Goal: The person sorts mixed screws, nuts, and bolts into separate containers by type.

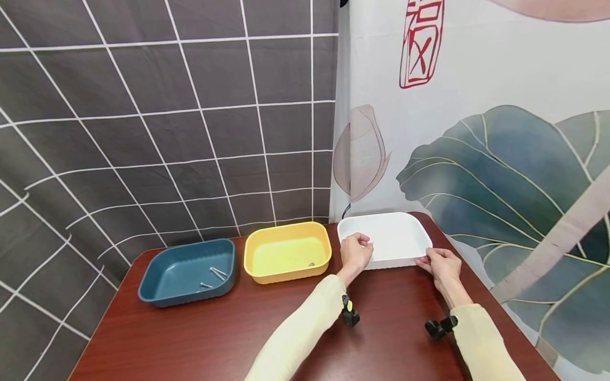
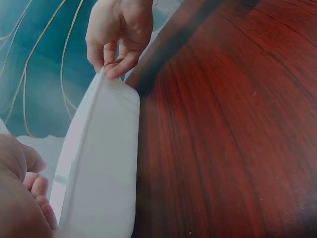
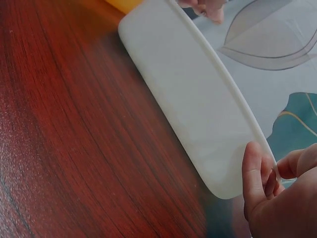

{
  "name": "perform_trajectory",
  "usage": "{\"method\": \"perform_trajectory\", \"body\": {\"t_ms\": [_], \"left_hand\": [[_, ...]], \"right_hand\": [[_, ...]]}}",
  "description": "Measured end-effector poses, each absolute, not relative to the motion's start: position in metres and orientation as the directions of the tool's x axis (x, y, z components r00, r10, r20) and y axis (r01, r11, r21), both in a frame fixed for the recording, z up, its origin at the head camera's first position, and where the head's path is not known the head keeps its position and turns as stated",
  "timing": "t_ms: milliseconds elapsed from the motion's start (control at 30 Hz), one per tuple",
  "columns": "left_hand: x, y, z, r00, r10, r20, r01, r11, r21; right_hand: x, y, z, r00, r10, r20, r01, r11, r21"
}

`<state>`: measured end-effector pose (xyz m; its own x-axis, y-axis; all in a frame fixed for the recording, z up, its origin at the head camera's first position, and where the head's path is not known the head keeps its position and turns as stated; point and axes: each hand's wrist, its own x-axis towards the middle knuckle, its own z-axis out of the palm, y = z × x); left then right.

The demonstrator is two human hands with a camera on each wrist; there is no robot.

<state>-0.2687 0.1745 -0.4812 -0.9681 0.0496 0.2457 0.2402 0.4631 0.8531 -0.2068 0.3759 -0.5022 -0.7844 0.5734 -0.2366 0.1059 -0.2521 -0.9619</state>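
Note:
A white tray (image 1: 397, 241) stands at the back right of the table. At its near right corner my right hand (image 1: 442, 266) pinches the rim, thumb on one side and fingers against the outer wall, as the right wrist view shows. My left hand (image 1: 357, 253) is over the tray's near left part, fingers bent inward above the inside. In the left wrist view, the thumb and bent fingertips (image 2: 40, 186) of this left hand show beside the rim. Whether they hold something small I cannot tell.
A yellow tray (image 1: 251, 254) with a small grey metal piece (image 1: 312, 264) stands left of the white one. Farther left, a blue tray (image 1: 164, 264) holds several screws (image 1: 218, 273). Behind the brown table (image 1: 205, 338) hang a grey grid-patterned cloth and a leaf-patterned cloth.

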Motion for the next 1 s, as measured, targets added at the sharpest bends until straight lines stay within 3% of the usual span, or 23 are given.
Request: {"method": "perform_trajectory", "body": {"t_ms": [267, 433, 1000], "left_hand": [[-0.244, 0.135, -0.488, -0.91, -0.054, 0.412, 0.376, 0.312, 0.872], [-0.23, 0.095, -0.492, -0.909, -0.101, 0.404, 0.375, 0.218, 0.901], [-0.176, -0.003, -0.511, -0.928, -0.199, 0.315, 0.218, 0.394, 0.893]], "right_hand": [[-0.21, 0.37, -0.502, -0.797, 0.552, -0.243, 0.12, -0.251, -0.961], [-0.211, 0.371, -0.501, -0.796, 0.552, -0.247, 0.105, -0.276, -0.955], [-0.214, 0.383, -0.504, -0.785, 0.522, -0.334, 0.117, -0.406, -0.907]]}}
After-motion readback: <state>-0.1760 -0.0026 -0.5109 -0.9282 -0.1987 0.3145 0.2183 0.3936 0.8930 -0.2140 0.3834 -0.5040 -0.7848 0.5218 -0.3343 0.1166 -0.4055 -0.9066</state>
